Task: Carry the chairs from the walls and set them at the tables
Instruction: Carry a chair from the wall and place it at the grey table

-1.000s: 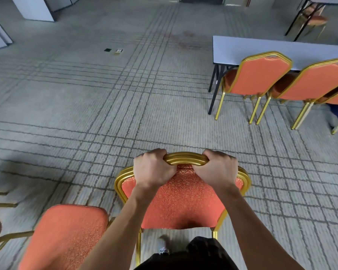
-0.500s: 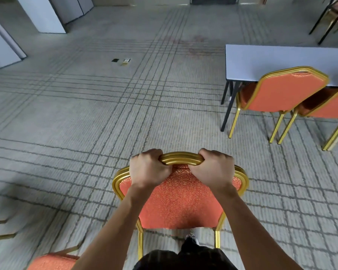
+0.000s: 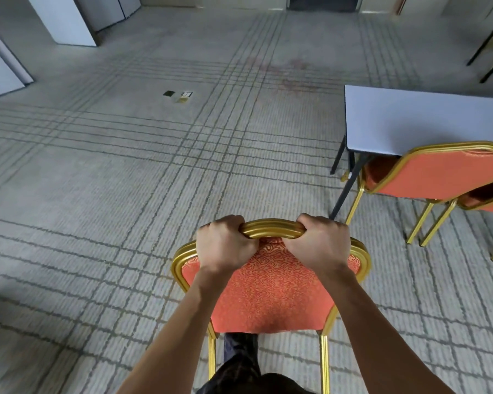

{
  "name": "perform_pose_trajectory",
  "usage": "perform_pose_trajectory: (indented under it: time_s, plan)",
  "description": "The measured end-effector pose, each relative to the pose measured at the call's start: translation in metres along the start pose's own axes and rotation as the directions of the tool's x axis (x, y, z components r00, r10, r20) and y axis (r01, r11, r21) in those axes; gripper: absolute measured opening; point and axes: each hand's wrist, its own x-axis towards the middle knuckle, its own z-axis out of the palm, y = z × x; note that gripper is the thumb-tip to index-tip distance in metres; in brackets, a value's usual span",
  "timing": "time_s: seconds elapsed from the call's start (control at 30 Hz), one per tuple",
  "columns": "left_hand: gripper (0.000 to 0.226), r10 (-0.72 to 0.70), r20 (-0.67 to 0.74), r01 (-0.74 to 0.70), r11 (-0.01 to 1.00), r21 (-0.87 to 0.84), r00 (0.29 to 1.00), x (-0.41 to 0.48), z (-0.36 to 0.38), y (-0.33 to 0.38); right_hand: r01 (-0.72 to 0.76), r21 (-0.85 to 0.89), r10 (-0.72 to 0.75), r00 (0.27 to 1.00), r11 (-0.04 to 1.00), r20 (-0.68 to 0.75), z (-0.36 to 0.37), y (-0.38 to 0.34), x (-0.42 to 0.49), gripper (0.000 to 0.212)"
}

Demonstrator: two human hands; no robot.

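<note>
Near centre, above carpet [image 3: 125, 194]: chair [image 3: 271, 291] carried by gilt top rail, left hand [image 3: 225, 243] and right hand [image 3: 318, 244] clenched around it. Rigid frame, likely moderate weight, smooth metal possibly slippery. Tabletop [image 3: 410, 120] far right.

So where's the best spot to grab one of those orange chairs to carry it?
By the arched gold top rail of the chair, from behind its backrest. The rail forms a rounded handle; the left hand and right hand both wrap it side by side.
</note>
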Motion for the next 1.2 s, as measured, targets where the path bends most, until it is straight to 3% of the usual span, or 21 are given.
perform_pose_trajectory:
  time_s: [0.2,0.3,0.43,0.6,0.83,1.2]
  plan:
    - [0.025,-0.035,0.088,0.033,0.999,0.017,0.996,0.114,0.033,-0.041,-0.032,-0.07,0.034,0.999,0.997,0.034,0.056,-0.007,0.106,0.027]
    - [0.025,-0.012,0.076,0.01,1.0,0.029,0.997,0.168,0.043,-0.053,-0.057,-0.06,0.059,0.997,0.997,0.041,0.073,-0.011,0.153,0.025]
    - [0.032,0.041,-0.04,-0.038,0.998,0.052,0.998,0.228,0.063,-0.064,-0.097,-0.066,0.094,0.995,0.993,-0.036,0.098,-0.012,0.205,0.027]
    - [0.035,-0.064,-0.03,0.066,0.995,0.068,0.997,0.298,0.092,-0.081,-0.11,-0.061,0.109,0.994,0.992,-0.022,0.136,-0.007,0.272,0.033]
    - [0.03,-0.052,-0.009,0.053,0.997,0.059,0.999,0.435,0.171,-0.085,-0.06,-0.072,0.058,0.998,0.996,-0.031,0.211,0.052,0.405,0.027]
    - [0.029,0.025,-0.014,-0.025,0.999,0.023,1.0,0.655,0.27,-0.047,-0.132,-0.008,0.132,0.991,0.991,-0.035,0.279,0.149,0.602,0.036]
